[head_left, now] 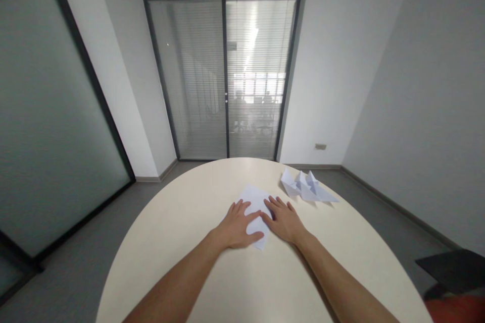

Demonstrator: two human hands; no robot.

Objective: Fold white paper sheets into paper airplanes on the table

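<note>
Left hand [238, 224] and right hand [283, 220] lie flat on the paper [254, 197], grip apart, so it could skid on the table [189, 222] and crease crooked.

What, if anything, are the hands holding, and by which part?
Nothing is gripped: the left hand and right hand lie flat, palms down, on the paper sheet, over its near half.
</note>
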